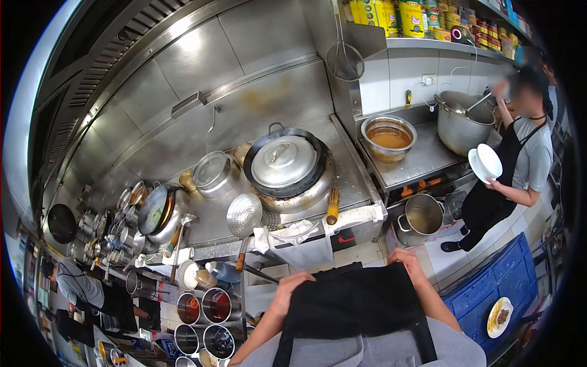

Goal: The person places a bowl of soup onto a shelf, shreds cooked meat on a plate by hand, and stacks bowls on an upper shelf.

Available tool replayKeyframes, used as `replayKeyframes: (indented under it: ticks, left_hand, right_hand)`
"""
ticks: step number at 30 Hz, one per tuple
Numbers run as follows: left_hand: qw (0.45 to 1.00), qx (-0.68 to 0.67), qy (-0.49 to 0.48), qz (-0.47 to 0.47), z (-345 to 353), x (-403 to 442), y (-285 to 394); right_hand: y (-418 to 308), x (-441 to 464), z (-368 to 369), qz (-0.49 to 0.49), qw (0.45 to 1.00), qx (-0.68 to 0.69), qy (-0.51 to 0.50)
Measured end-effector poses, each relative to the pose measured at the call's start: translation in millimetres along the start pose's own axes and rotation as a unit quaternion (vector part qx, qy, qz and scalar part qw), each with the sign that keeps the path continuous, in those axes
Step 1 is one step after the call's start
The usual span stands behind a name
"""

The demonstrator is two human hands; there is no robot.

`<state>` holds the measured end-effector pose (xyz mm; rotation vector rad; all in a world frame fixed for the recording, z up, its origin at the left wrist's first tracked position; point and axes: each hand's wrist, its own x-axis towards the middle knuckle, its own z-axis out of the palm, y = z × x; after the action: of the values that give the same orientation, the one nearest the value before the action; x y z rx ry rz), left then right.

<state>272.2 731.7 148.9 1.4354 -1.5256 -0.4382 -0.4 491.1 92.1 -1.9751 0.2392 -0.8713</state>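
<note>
A black apron (pixel 354 303) stretches between my hands in front of my body. My left hand (pixel 290 291) is closed around its left edge, and my right hand (pixel 407 262) grips its upper right corner. Beyond them is the stove, where a lidded wok (pixel 284 160) sits on a burner. A perforated skimmer (pixel 244 215) with a wooden handle rests by the stove's front edge. To its right lie a bamboo brush (pixel 332 208) and a white cloth (pixel 354 215). Both hands are apart from these tools.
A co-worker (pixel 513 165) on the right holds white bowls (pixel 485 162) beside a large stockpot (pixel 466 125). A basin of brown liquid (pixel 388 138) stands on the counter. Metal sauce containers (pixel 217 304) are at lower left. A plate of food (pixel 500 318) lies on a blue lid (pixel 489 281).
</note>
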Motion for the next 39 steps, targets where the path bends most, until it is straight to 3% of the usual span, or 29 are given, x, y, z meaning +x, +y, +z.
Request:
replayKeyframes:
  ticks: [8,14,16,17,19,21,22,23,24,25,26,27,28,29,31,33,34,37,39]
  left_hand:
    - [0.995,-0.069,-0.065,0.006,28,12,-10]
    - [0.984,-0.137,-0.114,0.005,41,34,-24]
    - [0.923,-0.288,-0.238,-0.091,43,42,-39]
    - [0.924,-0.29,-0.233,-0.094,38,47,-51]
    - [0.796,-0.442,-0.361,-0.202,15,56,-79]
    - [0.797,-0.368,-0.42,-0.231,-24,71,-102]
    - [0.779,-0.395,-0.404,-0.274,-41,81,-115]
    - [0.813,-0.403,-0.34,-0.248,-61,91,-135]
    - [0.84,-0.414,-0.255,-0.243,-80,99,-169]
    - [0.891,-0.323,-0.166,-0.273,-105,121,-181]
    - [0.918,-0.304,-0.087,-0.238,-124,140,-213]
    - [0.943,-0.201,-0.026,-0.265,-144,166,-234]
    - [0.956,-0.129,0.047,-0.26,-157,189,-253]
    - [0.96,-0.118,0.097,-0.236,-169,208,-315]
    - [0.945,0.12,0.189,-0.238,-188,250,-358]
    - [0.918,0.281,0.174,-0.219,-198,277,-399]
    - [0.921,0.275,0.168,-0.22,-200,288,-413]
    - [0.91,0.347,0.076,-0.212,-205,320,-447]
    - [0.874,0.435,0.016,-0.214,-202,335,-469]
  right_hand:
    - [32,-18,47,0.054,0.99,0.068,-0.109]
    - [41,-23,26,0.087,0.991,0.059,-0.086]
    - [52,-28,16,0.092,0.992,0.043,-0.08]
    - [58,-29,12,0.096,0.993,0.027,-0.068]
    - [65,-30,3,0.114,0.989,0.017,-0.092]
    - [67,-25,-4,0.131,0.985,0.007,-0.109]
    - [65,-21,-7,0.218,0.961,0.116,-0.128]
    - [68,-20,-10,0.302,0.916,0.222,-0.143]
    - [86,-24,-16,0.306,0.907,0.232,-0.174]
    - [101,-24,-17,0.309,0.906,0.233,-0.172]
    - [116,-25,-17,0.4,0.887,0.206,-0.107]
    - [128,-34,-16,0.49,0.853,0.175,-0.04]
    - [143,-46,-15,0.491,0.869,-0.025,-0.059]
    - [159,-60,-14,0.498,0.835,-0.221,-0.079]
    - [252,-173,-22,0.412,0.862,-0.29,-0.057]
    - [222,-192,-4,0.614,0.774,-0.042,0.151]
    - [208,-206,7,0.619,0.769,-0.046,0.155]
    - [172,-246,40,0.81,0.542,0.021,0.225]
    - [146,-228,68,0.799,0.544,0.022,0.256]
